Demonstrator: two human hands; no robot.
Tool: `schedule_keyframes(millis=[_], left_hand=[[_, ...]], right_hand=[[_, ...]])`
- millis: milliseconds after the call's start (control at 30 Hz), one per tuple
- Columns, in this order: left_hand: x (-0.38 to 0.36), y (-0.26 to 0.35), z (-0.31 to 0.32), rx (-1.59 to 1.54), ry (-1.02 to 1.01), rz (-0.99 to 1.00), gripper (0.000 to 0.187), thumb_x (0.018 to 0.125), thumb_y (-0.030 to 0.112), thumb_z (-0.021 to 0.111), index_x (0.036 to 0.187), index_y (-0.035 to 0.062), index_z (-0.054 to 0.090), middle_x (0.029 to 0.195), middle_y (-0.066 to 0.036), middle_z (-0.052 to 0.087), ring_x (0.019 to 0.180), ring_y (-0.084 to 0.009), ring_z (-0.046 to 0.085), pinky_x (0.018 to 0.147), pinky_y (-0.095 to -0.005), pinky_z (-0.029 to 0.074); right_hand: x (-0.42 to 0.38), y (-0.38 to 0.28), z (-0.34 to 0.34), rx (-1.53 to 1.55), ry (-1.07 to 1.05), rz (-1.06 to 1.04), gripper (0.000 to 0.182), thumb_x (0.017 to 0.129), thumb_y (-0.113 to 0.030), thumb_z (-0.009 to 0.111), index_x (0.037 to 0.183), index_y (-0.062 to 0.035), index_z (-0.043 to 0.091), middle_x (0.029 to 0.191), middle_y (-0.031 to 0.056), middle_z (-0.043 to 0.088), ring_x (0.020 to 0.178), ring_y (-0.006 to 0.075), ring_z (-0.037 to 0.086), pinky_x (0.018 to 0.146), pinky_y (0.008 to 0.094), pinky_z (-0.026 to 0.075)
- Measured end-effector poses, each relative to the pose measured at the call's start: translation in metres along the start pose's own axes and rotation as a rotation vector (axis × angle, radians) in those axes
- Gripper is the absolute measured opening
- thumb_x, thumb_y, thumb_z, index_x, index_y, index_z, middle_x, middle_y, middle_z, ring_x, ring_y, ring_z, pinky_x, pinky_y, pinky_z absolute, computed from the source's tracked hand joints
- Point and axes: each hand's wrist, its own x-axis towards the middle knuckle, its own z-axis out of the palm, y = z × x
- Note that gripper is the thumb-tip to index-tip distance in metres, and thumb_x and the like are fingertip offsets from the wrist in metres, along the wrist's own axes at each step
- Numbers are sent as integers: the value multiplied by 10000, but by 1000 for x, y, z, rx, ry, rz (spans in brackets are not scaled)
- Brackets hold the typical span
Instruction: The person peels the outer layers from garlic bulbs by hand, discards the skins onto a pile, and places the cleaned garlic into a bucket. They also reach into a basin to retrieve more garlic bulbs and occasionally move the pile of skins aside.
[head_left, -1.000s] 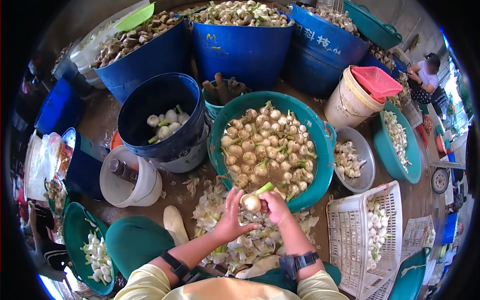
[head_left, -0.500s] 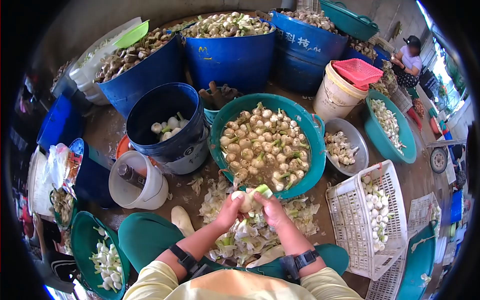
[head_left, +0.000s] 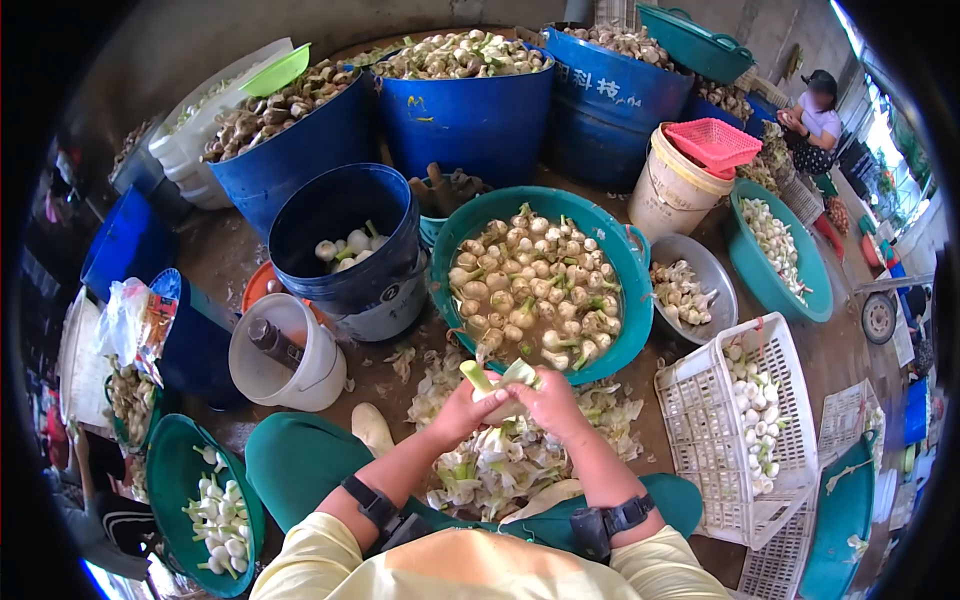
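A garlic bulb with a green stem (head_left: 478, 378) is between my hands, over a heap of peeled skins (head_left: 512, 460). My left hand (head_left: 468, 408) is closed round the bulb, its stem pointing up and left. My right hand (head_left: 552, 404) pinches a pale green piece of outer skin (head_left: 520, 374) at the bulb's right side. Just beyond my hands stands a round teal tub (head_left: 640, 290), holding many bulbs (head_left: 540, 270) in brownish water. Most of the bulb itself is hidden by my fingers.
To the left are a dark blue bucket (head_left: 345, 235), a white bucket (head_left: 320, 378) and a green tub of cleaned bulbs (head_left: 215, 530). A white crate (head_left: 705, 430) and metal bowl (head_left: 725, 270) stand right. Blue barrels (head_left: 465, 130) line the back; another person (head_left: 815, 125) sits far right.
The stem has swung from pointing right to pointing up-left, and a skin piece now hangs at my right fingers. The view has shifted slightly, so the surroundings on the left appear further right.
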Motion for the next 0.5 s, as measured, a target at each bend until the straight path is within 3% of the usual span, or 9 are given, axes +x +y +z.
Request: schedule_keyframes(millis=[67, 167, 233, 267, 333, 367, 400, 467, 500], left_hand=[[-2, 5, 2, 6, -146, 16, 522, 771, 353, 651, 1121, 78, 380, 898, -54, 520, 731, -125, 548, 541, -222, 455], [-6, 2, 7, 120, -255, 88, 530, 749, 269, 681, 1112, 101, 334, 962, -47, 484, 850, -131, 508, 649, -241, 440], [-13, 9, 11, 207, -350, 55, 613, 697, 251, 736, 1106, 116, 301, 1039, -37, 420, 996, -136, 436, 829, -277, 404], [-10, 11, 12, 210, -352, 57, 613, 697, 251, 736, 1106, 116, 301, 1039, -37, 420, 996, -136, 436, 829, -277, 404], [-10, 8, 15, 149, -236, 188, 634, 660, 210, 768, 1096, 110, 319, 1068, -31, 397, 1011, -138, 428, 863, -289, 390], [0, -3, 5, 204, -194, 179, 713, 619, 156, 794, 1147, 99, 320, 1110, -32, 375, 1021, -145, 425, 868, -293, 394], [6, -7, 0, 204, -195, 181, 713, 619, 156, 794, 1147, 99, 320, 1110, -32, 375, 1021, -145, 425, 868, -293, 394], [10, -14, -4, 727, 14, 414, 824, 598, 148, 806, 1230, 85, 281, 1110, -57, 391, 1016, -156, 437, 868, -290, 396], [11, -12, -1, 606, 18, 408, 883, 591, 162, 807, 1275, 71, 255, 1096, -87, 420, 1014, -170, 454, 878, -298, 395]], right_hand=[[7, 8, -8, -299, 170, -68, 171, 743, -192, 627, 836, -48, 629, 841, 146, 581, 854, 286, 536, 765, 387, 413], [20, 54, -16, -567, 207, -195, 204, 743, -225, 620, 855, -55, 625, 851, 152, 587, 900, 290, 524, 786, 417, 395], [21, 73, -26, -715, 116, 33, 301, 745, -293, 618, 944, -68, 616, 908, 148, 584, 955, 285, 504, 831, 434, 370], [17, 82, -26, -716, 120, 32, 301, 745, -293, 618, 944, -68, 616, 908, 148, 584, 955, 285, 504, 831, 434, 370], [-4, 88, -21, -1063, -299, -18, 384, 745, -344, 613, 1021, -77, 599, 970, 139, 572, 991, 280, 488, 857, 443, 354], [-7, 90, -21, -1159, -274, -18, 431, 759, -369, 600, 1088, -91, 573, 1013, 121, 560, 1005, 278, 473, 862, 410, 361], [-7, 72, -23, -1160, -273, -18, 431, 759, -369, 600, 1088, -91, 573, 1013, 121, 560, 1005, 278, 473, 862, 410, 361], [1, 42, -26, -542, -84, -110, 357, 785, -325, 572, 1050, -88, 589, 977, 104, 569, 968, 278, 476, 849, 388, 371], [6, 38, -23, -540, -87, -106, 357, 785, -325, 572, 1050, -88, 589, 977, 104, 569, 968, 278, 476, 849, 388, 371]])
